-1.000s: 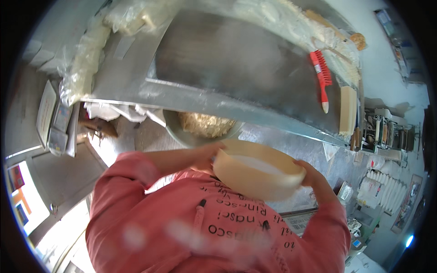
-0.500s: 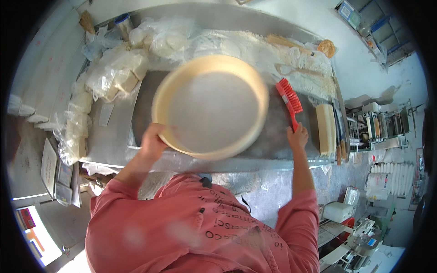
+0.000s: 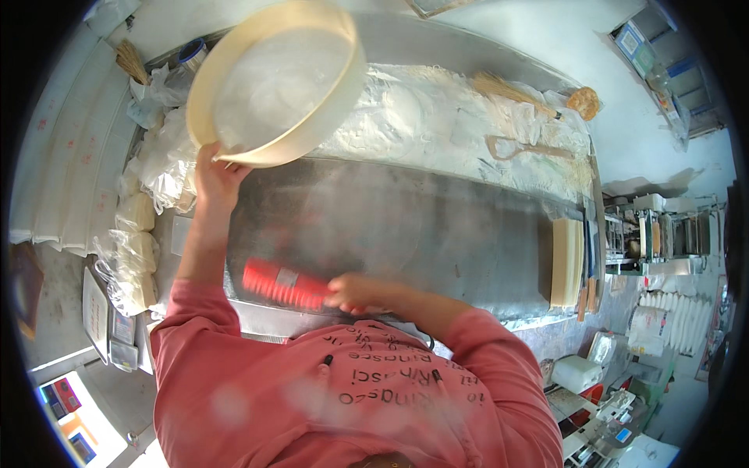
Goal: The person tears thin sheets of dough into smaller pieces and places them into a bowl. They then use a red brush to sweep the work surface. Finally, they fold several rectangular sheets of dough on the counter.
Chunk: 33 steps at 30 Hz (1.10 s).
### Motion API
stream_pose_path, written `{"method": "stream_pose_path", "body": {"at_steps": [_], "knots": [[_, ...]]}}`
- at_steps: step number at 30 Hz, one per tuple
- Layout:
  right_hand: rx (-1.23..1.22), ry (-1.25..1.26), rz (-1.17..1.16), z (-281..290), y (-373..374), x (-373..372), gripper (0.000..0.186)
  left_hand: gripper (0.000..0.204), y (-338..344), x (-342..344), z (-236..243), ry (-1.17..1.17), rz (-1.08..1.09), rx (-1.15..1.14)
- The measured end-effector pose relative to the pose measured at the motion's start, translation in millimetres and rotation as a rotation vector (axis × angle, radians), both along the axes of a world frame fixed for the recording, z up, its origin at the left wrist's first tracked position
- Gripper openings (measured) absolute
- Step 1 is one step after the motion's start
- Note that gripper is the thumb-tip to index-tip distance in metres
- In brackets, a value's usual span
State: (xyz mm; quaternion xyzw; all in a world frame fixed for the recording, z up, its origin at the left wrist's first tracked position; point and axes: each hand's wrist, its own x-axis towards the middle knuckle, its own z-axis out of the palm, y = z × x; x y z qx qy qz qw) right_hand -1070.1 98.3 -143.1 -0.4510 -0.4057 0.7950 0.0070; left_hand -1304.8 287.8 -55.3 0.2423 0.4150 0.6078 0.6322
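My left hand (image 3: 220, 181) grips the near rim of a large round wooden sieve (image 3: 355, 74), raised and tilted at the back left. Its pale mesh (image 3: 273, 86) faces me. My right hand (image 3: 351, 294) is closed round the handle of a red brush (image 3: 282, 282) at the front left edge of the dark metal worktop (image 3: 406, 226). The brush's bristles point down toward my body. Along the back of the worktop lies a thick spread of white flour (image 3: 406, 109), partly covered by the sieve.
On the flour lie a straw whisk broom (image 3: 507, 87) and a wooden tool (image 3: 530, 148). Pale boards (image 3: 566, 263) stand at the right end. Plastic-wrapped blocks (image 3: 134, 253) line the left side. A scale-like white tray (image 3: 97, 304) sits lower left.
The sieve has moved from the middle to the back left and tilted up. My right hand has swept the brush from the right across to the front left. More flour shows.
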Motion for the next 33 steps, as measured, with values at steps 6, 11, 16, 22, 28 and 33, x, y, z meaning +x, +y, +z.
{"method": "stream_pose_path", "body": {"at_steps": [6, 11, 16, 22, 28, 33], "knots": [[0.307, 0.510, 0.020, 11.2, 63.1, 123.7, 0.015, 0.049, -4.3, 66.0, -17.3, -0.012, -0.011, -0.161], [0.796, 0.144, -0.024, -50.6, 18.2, 177.4, 0.023, 0.050, -8.4, 120.9, -32.1, -0.010, 0.080, -0.172], [0.553, -0.104, -0.417, -92.4, -7.9, 281.2, 0.029, 0.050, -9.0, 168.8, -86.7, 0.064, 0.075, -0.311], [0.893, -1.079, -0.716, 43.4, -44.8, 489.7, 0.036, 0.048, -0.2, 198.2, -166.8, 0.671, 0.146, -0.306], [0.610, -1.794, -0.574, 16.5, -159.8, 612.8, 0.031, 0.051, -39.2, 378.0, -140.3, 1.334, 0.149, 0.677], [0.940, -1.769, -0.756, -33.8, -193.4, 621.6, 0.026, 0.048, -129.4, 583.9, -106.5, 0.932, -1.113, 0.552]]}}
